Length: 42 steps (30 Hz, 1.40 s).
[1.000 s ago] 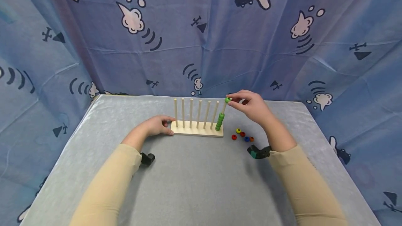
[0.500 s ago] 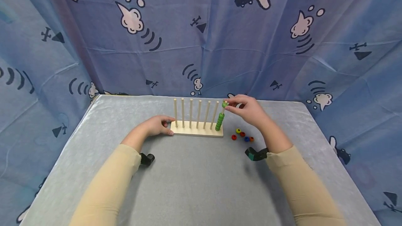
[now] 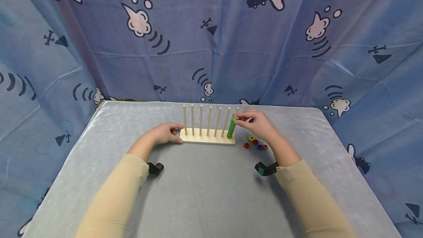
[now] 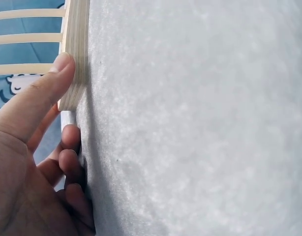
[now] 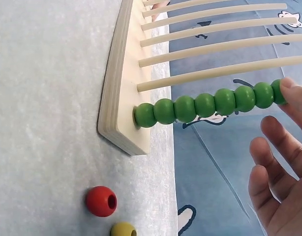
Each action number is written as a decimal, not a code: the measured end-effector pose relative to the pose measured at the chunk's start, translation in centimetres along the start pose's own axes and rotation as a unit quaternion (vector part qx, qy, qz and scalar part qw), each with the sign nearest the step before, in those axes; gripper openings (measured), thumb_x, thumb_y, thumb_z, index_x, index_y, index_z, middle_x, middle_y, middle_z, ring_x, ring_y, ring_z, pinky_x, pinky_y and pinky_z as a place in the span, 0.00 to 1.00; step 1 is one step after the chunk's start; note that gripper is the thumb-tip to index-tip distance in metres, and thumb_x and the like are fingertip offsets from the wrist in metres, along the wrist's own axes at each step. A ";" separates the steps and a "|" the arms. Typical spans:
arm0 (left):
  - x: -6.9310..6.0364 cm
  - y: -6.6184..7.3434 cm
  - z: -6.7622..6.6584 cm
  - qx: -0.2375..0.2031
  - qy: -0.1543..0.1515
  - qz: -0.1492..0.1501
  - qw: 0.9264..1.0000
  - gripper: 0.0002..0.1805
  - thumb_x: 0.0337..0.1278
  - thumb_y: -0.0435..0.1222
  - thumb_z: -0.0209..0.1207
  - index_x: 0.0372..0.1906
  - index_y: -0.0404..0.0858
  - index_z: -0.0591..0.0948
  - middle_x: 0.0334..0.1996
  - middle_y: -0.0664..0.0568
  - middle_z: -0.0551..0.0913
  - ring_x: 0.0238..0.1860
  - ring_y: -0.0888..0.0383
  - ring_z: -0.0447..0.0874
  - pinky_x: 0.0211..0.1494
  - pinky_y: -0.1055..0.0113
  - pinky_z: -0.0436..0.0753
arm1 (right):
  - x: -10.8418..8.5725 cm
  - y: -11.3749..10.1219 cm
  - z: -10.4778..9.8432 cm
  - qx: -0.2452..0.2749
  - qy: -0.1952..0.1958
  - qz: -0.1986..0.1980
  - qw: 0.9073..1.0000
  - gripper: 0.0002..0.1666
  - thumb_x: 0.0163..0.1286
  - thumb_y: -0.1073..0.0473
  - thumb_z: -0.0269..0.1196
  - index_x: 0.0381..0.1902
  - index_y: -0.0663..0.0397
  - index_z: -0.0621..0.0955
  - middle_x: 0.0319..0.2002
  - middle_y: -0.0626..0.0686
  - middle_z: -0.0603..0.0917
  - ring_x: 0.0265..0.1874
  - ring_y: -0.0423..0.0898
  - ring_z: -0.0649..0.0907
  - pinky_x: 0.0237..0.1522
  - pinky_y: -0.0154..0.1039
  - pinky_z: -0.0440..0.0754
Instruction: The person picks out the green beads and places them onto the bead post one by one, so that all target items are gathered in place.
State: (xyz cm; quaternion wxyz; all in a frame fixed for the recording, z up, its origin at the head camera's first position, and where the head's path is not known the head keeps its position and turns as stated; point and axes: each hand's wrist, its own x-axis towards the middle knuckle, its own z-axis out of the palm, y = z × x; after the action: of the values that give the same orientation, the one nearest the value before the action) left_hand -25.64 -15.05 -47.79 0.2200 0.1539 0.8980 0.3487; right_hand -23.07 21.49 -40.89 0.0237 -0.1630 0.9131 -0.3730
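Note:
A pale wooden peg board point(image 3: 208, 140) with several upright pegs lies across the table. My left hand point(image 3: 162, 133) grips its left end; in the left wrist view the thumb point(image 4: 62, 66) presses the edge of the base. Several green beads point(image 3: 231, 130) are stacked on the rightmost peg. My right hand point(image 3: 259, 125) is at the top of that stack. Its thumb and a finger pinch the uppermost green bead point(image 5: 278, 92), which touches the bead below it in the right wrist view. The other pegs carry no beads.
Right of the board lie loose beads: a red bead point(image 3: 246, 145), a yellow bead point(image 3: 251, 139), a blue bead point(image 3: 260, 147), an orange bead point(image 3: 265, 147) and a darker red bead point(image 3: 255, 142). A patterned blue curtain point(image 3: 181, 47) hangs behind the grey-covered table point(image 3: 205, 194).
My right hand has moved down and slightly left, bringing the green bead from the tip of the rightmost peg down onto the stack. My left hand has stayed on the board.

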 end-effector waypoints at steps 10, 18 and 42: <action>-0.2 0.0 0.0 -0.004 0.001 0.005 1.000 0.38 0.53 0.44 0.72 0.69 0.42 0.74 0.36 0.50 0.72 0.38 0.55 0.68 0.43 0.61 0.67 | -0.2 0.1 0.0 0.019 0.000 0.009 1.000 0.25 0.69 0.49 0.66 0.61 0.53 0.82 0.46 0.53 0.83 0.46 0.49 0.79 0.49 0.49 0.76; -0.5 -0.1 -0.1 0.015 0.010 0.022 1.000 0.42 0.55 0.45 0.71 0.74 0.41 0.67 0.40 0.48 0.71 0.39 0.54 0.68 0.45 0.59 0.67 | -1.0 0.3 -0.2 0.020 0.000 0.017 1.000 0.31 0.71 0.44 0.63 0.69 0.46 0.75 0.59 0.54 0.78 0.53 0.51 0.77 0.53 0.51 0.75; -12.8 1.1 1.3 0.367 0.234 0.132 0.891 0.43 0.61 0.67 0.51 0.78 0.59 0.57 0.80 0.54 0.44 0.78 0.42 0.39 0.74 0.41 0.39 | -12.7 4.7 -1.9 -0.346 0.055 -0.080 0.933 0.49 0.65 0.32 0.61 0.78 0.41 0.59 0.78 0.56 0.50 0.77 0.58 0.43 0.70 0.66 0.40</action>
State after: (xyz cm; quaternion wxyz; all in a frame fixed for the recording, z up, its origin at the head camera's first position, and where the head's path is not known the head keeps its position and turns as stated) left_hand -13.91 -19.09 -44.20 -0.1164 0.2551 0.9588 0.0462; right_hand -12.66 29.94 -43.82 -0.1145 -0.2123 0.9695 -0.0430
